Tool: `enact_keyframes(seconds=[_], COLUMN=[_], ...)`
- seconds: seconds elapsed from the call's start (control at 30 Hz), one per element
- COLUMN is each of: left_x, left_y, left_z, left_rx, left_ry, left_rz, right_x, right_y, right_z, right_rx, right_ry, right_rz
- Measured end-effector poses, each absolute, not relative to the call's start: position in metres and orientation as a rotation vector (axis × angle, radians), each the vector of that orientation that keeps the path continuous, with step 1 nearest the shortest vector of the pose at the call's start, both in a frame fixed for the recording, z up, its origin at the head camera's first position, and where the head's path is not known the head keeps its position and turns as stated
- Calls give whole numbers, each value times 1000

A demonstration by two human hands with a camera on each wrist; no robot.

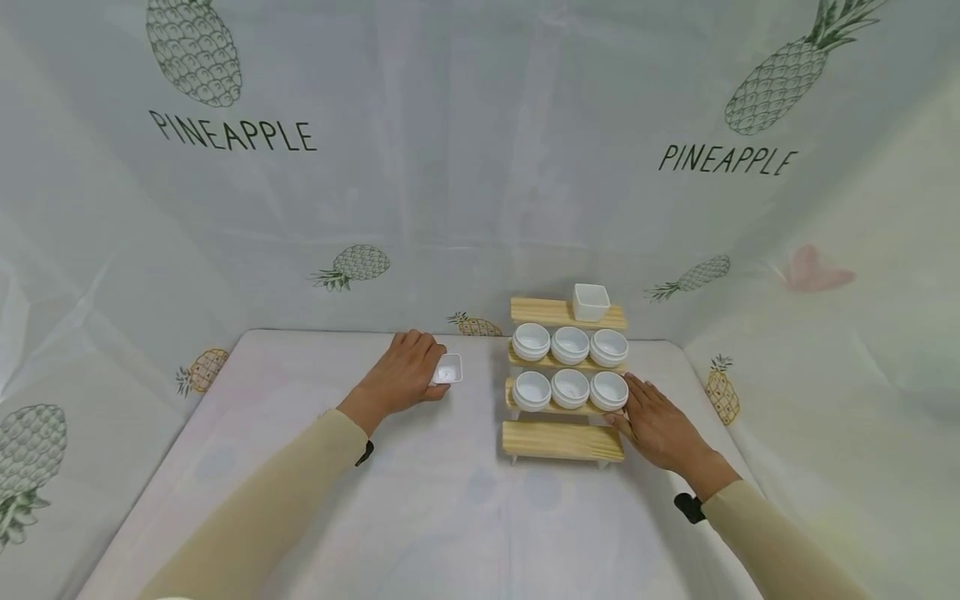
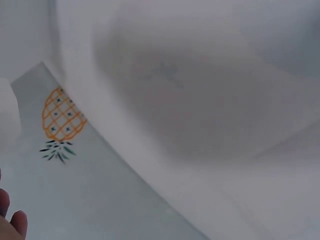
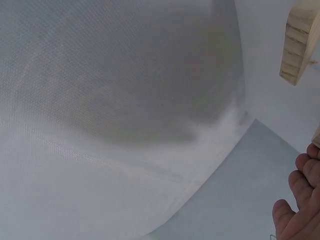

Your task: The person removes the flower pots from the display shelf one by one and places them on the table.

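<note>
In the head view my left hand grips a small square white bowl by its left side, thumb at the near edge and fingers at the far edge. The left wrist view shows only part of the white bowl and some fingertips. To the right stands a tiered wooden stand. My right hand rests against its right end with straight fingers, beside the round white bowl on the second step from the front. The right wrist view has those fingers at a wooden end.
Round white bowls sit in two rows on the middle steps. A square white bowl stands on the top step. A pale cloth covers the table, and a pineapple-print curtain hangs around it.
</note>
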State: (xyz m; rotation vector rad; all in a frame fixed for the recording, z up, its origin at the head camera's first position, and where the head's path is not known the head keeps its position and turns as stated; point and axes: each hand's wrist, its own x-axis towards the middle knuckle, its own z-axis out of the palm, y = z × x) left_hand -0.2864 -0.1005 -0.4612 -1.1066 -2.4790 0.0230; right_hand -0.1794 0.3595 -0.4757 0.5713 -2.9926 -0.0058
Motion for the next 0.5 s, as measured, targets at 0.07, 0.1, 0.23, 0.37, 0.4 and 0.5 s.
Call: enact_keyframes(seconds=[0.07, 0.1, 0.23, 0.37, 0.4, 0.5], left_x=[-286, -286, -287, -288, -288, -288], left_y=[-100, -100, -99, -98, -98, -97], left_z=[-468, -471, -483, -495, -498, -504], left_rx=[-1111, -1116, -1142, -1143, -1143, -1132], left_ry=[-2503, -2508, -2533, -2567, -2583, -2617], left_rz=[18, 15, 8, 21, 14, 12], right_x=[-180, -180, -180, -181, -181, -181], right_y=[359, 359, 359, 359, 359, 359], right_z=[-476, -477, -477, -477, -476, -477], right_rx=[571, 570, 559, 555, 555, 552], right_ry=[-2994, -2996, -2998, -3001, -3000, -3001], right_rz=[-15, -16, -12, -9, -8, -6])
